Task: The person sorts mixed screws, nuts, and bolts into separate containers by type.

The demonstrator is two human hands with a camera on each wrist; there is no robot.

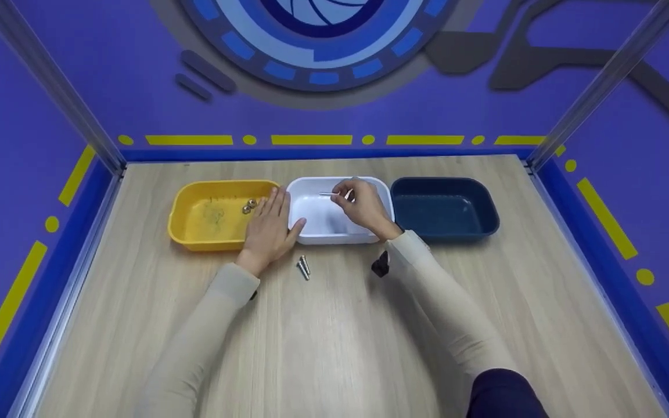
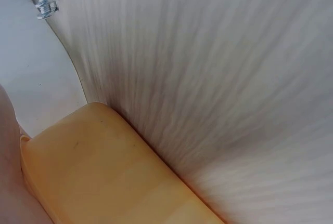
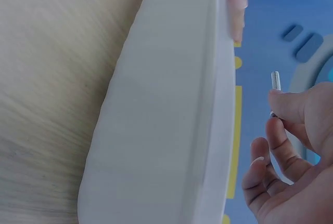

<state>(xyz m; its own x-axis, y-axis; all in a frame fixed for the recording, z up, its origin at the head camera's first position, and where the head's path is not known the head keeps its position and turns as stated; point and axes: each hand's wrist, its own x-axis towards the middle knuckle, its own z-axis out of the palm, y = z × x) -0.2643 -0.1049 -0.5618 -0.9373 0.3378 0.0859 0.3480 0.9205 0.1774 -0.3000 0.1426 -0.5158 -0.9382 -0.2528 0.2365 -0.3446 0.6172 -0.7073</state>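
Note:
My right hand (image 1: 360, 204) is over the white bin (image 1: 318, 219), pinching a silver bolt (image 1: 326, 193) between thumb and index finger. In the right wrist view, the threaded end of the bolt (image 3: 276, 81) sticks out past the thumb. With fingers straight, my left hand (image 1: 269, 229) rests across the adjoining rims of the yellow bin (image 1: 195, 231) and the white bin. Small metal nuts (image 1: 248, 206) lie in the yellow bin beside its fingers. On the table in front of the white bin lie two bolts (image 1: 304, 267), partly seen in the left wrist view.
A dark blue bin (image 1: 445, 219) stands to the right of the white one, completing a row along the back of the wooden table (image 1: 323, 342). Purple panels (image 1: 137, 98) enclose the back and both sides.

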